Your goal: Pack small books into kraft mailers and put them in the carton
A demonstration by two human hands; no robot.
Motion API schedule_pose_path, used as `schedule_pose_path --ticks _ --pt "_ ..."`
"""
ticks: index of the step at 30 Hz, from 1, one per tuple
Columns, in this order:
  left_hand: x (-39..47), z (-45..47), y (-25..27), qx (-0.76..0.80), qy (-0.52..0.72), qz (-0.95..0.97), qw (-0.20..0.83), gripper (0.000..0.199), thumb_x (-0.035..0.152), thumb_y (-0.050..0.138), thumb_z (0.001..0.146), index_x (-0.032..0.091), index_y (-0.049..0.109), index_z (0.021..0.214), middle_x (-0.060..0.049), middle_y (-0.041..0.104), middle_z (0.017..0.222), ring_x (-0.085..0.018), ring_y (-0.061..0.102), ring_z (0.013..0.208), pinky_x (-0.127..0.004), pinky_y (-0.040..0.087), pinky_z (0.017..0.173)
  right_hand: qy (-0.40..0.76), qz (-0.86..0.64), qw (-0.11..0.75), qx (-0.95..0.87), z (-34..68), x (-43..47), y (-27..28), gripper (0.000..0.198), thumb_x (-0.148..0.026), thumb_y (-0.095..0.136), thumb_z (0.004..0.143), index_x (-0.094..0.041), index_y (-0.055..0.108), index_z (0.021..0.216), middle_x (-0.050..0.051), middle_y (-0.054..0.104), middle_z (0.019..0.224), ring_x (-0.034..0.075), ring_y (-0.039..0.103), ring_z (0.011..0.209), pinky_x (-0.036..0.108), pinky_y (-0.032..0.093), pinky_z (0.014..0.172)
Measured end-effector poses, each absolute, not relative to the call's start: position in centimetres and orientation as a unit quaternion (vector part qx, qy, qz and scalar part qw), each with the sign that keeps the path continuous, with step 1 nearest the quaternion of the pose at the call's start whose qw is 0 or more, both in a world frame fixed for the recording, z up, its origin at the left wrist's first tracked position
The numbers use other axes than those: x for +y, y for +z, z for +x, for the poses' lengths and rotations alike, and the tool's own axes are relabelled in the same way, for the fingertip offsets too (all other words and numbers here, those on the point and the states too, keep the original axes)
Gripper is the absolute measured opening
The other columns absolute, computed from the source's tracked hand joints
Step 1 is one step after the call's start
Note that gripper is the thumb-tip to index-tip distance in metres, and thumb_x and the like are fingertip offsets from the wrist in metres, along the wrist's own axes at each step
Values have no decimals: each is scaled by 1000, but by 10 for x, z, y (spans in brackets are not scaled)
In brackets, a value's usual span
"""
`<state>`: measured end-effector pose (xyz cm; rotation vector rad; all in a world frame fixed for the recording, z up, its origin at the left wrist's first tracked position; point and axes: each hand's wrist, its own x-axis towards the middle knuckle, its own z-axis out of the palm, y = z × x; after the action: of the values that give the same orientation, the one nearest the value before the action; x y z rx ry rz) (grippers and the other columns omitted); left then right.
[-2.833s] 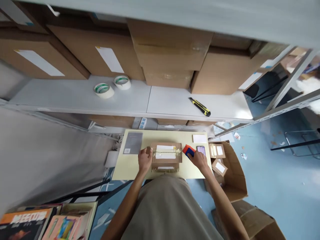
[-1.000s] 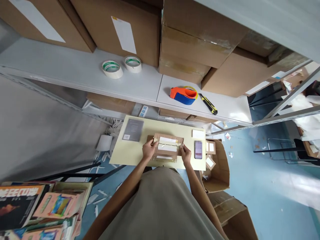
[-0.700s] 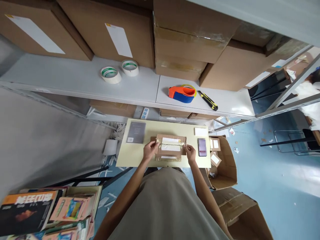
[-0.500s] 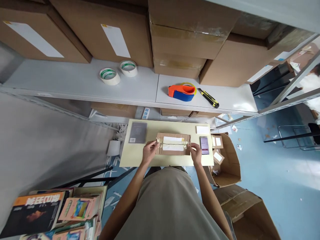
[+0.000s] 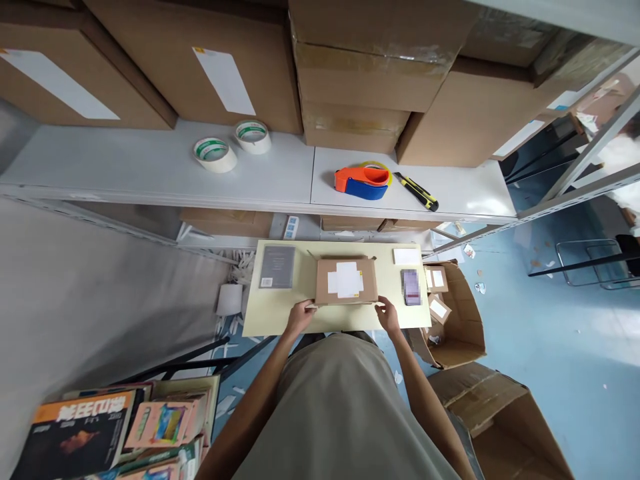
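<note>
A brown cardboard box [image 5: 323,280] with overlapping white labels on its face stands on the pale yellow table [image 5: 270,313] in front of me. At its near left corner, my left hand [image 5: 300,316] is closed, pinching the bottom edge. My right hand [image 5: 387,313] pinches the near right corner, its fingers bent around the edge. Left of the box lies a grey book [image 5: 277,267] with a barcode. A phone [image 5: 411,288] and a white card or small box [image 5: 407,256] lie to the right.
The grey shelf [image 5: 280,180] ahead holds tape rolls [image 5: 215,155], an orange-and-blue tape dispenser [image 5: 363,181], a utility knife [image 5: 417,192] and large cartons [image 5: 350,80]. Open cartons [image 5: 463,313] stand on the floor at right. Stacked books [image 5: 75,433] are at lower left.
The box has been turned: its taped seam faced up before, and now a face with white labels shows. Both hands have shifted from its ends down to its near corners.
</note>
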<state>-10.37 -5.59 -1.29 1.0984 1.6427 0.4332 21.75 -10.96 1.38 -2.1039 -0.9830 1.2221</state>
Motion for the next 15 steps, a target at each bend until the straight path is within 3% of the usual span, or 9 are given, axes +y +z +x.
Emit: schedule_pose_path --ticks 3,8,11,15 --pt "-54 -109 -24 687 186 452 538 16 23 74 75 21 82 89 -8 87 99 -31 82 99 -41 64 95 465 -776 247 -347 225 -111 1 36 -40 59 86 -18 77 108 13 84 111 25 78 92 41 65 83" --pt "-18 -109 -29 690 238 441 523 33 32 75 85 19 80 115 -16 83 123 -32 78 122 -46 61 106 449 -770 299 -340 246 -89 -4 54 -47 56 87 -13 75 124 23 76 140 29 74 123 43 64 94" --pt "6 -101 -27 672 259 445 533 40 33 77 88 18 77 125 -18 79 135 -32 75 129 -44 62 106 452 -754 331 -342 246 -69 -5 61 -53 60 85 -14 75 129 23 76 140 31 76 120 44 66 91" --pt "23 -88 -21 654 268 452 544 48 31 80 89 16 73 134 -21 75 142 -34 74 131 -43 63 106 450 -742 362 -341 237 -52 -6 63 -63 72 78 -18 80 122 20 82 126 36 78 112 47 67 86"
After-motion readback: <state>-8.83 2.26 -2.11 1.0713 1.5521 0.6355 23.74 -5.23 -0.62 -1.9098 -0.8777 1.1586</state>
